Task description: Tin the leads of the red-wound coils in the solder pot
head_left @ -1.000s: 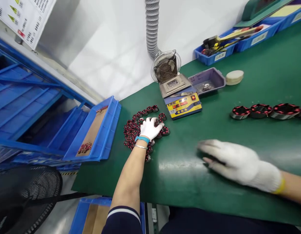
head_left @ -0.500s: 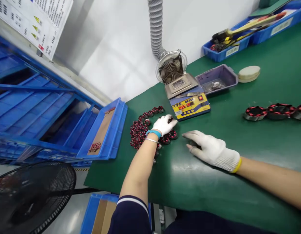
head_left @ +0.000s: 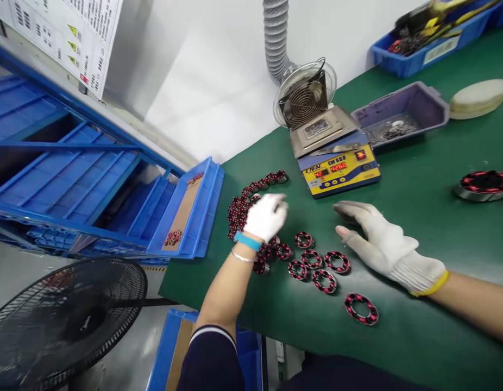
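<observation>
My left hand (head_left: pixel 266 217), in a white glove with a blue wristband, rests on a pile of small red-wound coil rings (head_left: pixel 242 209) at the left end of the green table (head_left: pixel 418 304); its fingers are curled and blurred, and I cannot tell whether they hold a ring. Several loose coil rings (head_left: pixel 316 263) lie spread on the table just right of it, one (head_left: pixel 361 308) farther toward me. My right hand (head_left: pixel 377 239), gloved, hovers flat with fingers apart just right of those loose rings, holding nothing.
A yellow-and-blue solder pot unit (head_left: pixel 339 168) with a fan and grey hose (head_left: pixel 276 38) stands behind the hands. A purple tray (head_left: pixel 402 117), a tape roll (head_left: pixel 479 98), a larger coil (head_left: pixel 485 184), blue bins (head_left: pixel 426 46), a blue crate (head_left: pixel 194 212) and a floor fan (head_left: pixel 64 320) surround it.
Several coil rings now lie spread out to the right of the pile. My right hand moved left toward them from the table's middle. The view shifted left and down.
</observation>
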A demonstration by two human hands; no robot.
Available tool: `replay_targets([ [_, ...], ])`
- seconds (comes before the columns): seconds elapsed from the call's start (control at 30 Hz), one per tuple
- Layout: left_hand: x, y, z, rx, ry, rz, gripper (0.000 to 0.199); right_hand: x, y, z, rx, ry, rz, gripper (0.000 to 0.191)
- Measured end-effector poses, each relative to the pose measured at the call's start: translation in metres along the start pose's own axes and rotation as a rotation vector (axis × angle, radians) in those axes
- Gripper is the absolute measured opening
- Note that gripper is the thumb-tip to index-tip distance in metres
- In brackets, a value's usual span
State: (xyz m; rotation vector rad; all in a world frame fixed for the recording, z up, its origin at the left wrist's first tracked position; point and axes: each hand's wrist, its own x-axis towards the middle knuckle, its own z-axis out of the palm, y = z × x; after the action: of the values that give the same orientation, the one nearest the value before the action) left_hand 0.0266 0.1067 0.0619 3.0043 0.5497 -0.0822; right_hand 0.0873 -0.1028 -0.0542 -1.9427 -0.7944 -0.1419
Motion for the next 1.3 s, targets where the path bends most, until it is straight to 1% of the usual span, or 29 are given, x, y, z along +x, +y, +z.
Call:
replay_targets([
  [0.07,0.031,-0.022,-0.006,0.048,0.014,-0.110,0.037,0.003,0.000,-0.001,0.013,-0.022,0.011,0.054],
  [0.13,0.056,-0.042,-0.007,0.079,-0.036,-0.179,0.036,0.005,-0.001,-0.002,0.012,-0.059,0.016,0.055],
  [0.2,0.072,-0.055,-0.008,0.089,-0.103,-0.197,0.034,0.007,-0.003,-0.003,0.004,-0.084,0.026,0.054],
  [0.3,0.081,-0.063,-0.008,0.079,-0.226,-0.148,0.031,0.010,-0.005,-0.004,0.009,-0.099,0.027,0.052],
  [0.37,0.079,-0.063,-0.007,0.073,-0.295,-0.093,0.030,0.012,-0.006,-0.005,0.009,-0.108,0.026,0.051],
  [0.47,0.068,-0.055,-0.003,0.091,-0.337,-0.043,0.032,0.013,-0.007,-0.007,-0.017,-0.141,0.042,0.051],
  [0.57,0.047,-0.041,0.007,0.096,-0.350,-0.023,0.031,0.013,-0.009,-0.008,-0.033,-0.188,0.052,0.053],
  [0.67,0.020,-0.030,0.012,0.033,-0.350,0.016,0.029,0.013,-0.009,-0.009,-0.040,-0.223,0.069,0.054],
  [0.73,0.004,-0.033,0.009,-0.046,-0.314,0.033,0.030,0.012,-0.008,-0.008,-0.033,-0.224,0.083,0.055],
  [0.77,-0.003,-0.039,0.006,-0.085,-0.272,0.020,0.032,0.012,-0.007,-0.008,-0.029,-0.218,0.089,0.056],
  [0.83,-0.013,-0.059,-0.002,-0.142,-0.134,-0.072,0.039,0.011,-0.005,-0.007,-0.031,-0.208,0.098,0.059],
  [0.9,-0.020,-0.086,-0.006,-0.168,0.030,-0.224,0.045,0.010,-0.001,-0.005,-0.048,-0.207,0.100,0.062],
  [0.97,-0.024,-0.110,-0.001,-0.190,0.139,-0.352,0.048,0.010,0.003,-0.003,-0.071,-0.234,0.094,0.064],
  [1.03,-0.027,-0.126,0.011,-0.223,0.190,-0.417,0.046,0.012,0.005,0.000,-0.097,-0.279,0.087,0.066],
  [1.1,-0.030,-0.131,0.027,-0.256,0.228,-0.431,0.044,0.017,0.006,0.003,-0.122,-0.326,0.063,0.068],
  [1.17,-0.033,-0.128,0.040,-0.293,0.253,-0.403,0.044,0.022,0.004,0.005,-0.117,-0.380,-0.004,0.070],
  [1.3,-0.045,-0.116,0.050,-0.376,0.260,-0.275,0.048,0.031,0.000,0.006,-0.033,-0.537,-0.199,0.074],
])
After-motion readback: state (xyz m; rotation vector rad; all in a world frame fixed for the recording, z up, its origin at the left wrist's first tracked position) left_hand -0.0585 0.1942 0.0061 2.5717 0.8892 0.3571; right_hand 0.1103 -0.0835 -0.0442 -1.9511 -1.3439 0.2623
